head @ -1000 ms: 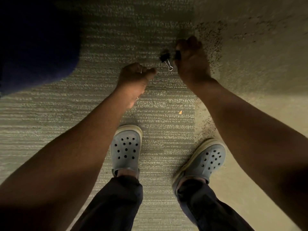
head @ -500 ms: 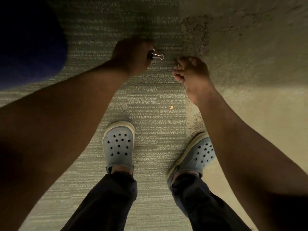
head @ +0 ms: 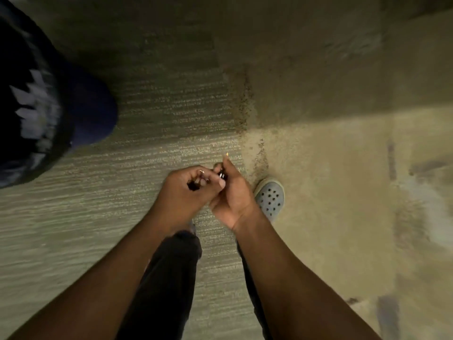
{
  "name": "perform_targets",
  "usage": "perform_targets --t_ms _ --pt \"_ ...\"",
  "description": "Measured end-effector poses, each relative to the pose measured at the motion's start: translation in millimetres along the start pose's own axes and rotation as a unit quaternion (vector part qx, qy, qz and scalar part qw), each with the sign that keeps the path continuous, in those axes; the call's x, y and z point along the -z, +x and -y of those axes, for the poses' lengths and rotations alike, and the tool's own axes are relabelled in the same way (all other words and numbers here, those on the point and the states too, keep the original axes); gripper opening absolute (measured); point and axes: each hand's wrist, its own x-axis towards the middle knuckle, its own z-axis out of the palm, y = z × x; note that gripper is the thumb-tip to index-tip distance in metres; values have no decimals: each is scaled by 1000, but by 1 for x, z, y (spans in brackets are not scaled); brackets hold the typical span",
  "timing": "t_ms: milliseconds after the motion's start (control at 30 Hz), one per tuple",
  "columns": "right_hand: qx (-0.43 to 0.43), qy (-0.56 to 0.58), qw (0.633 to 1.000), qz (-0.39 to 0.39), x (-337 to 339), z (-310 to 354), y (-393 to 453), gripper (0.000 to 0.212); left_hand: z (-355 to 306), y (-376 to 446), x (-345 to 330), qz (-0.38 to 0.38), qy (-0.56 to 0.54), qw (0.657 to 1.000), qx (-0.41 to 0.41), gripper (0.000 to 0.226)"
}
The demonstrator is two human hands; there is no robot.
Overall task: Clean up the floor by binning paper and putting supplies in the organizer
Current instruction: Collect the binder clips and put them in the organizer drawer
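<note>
**Binder clips held between two meeting hands**

A small black binder clip [head: 221,173] sits at the fingertips of the right hand [head: 232,192], pinched there with a glint of metal showing. More dark clips [head: 195,184] with a wire loop lie inside the curled left hand [head: 186,192], whose fingers are closed round them. The two hands touch, thumb against fingers, above the ribbed carpet [head: 122,192]. A pale holed clog [head: 269,198] shows just right of the right wrist. At the far left stands a dark bin [head: 49,106], blurred, well apart from the hands.
</note>
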Motion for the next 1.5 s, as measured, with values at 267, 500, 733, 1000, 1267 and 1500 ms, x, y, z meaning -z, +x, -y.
perform_targets --t_ms 267,500,733,1000,1267,1500 --pt "74 -174 982 4 -89 22 -214 26 -165 -146 25 20 -358 923 141 30" --pt "156 -261 952 33 -170 53 -388 24 -306 -279 73 32 -453 882 124 29" --pt "238 -371 898 17 -270 54 -485 24 -378 -372 134 70 -558 822 95 25" --pt "225 -328 914 72 -368 60 -518 17 -423 -391 195 -12 -525 849 65 33" --pt "195 -227 944 137 -445 106 -509 18 -488 -355 231 -44 -567 822 39 36" --pt "233 -291 918 135 -527 172 -486 12 -555 -298 270 -30 -555 831 -15 28"
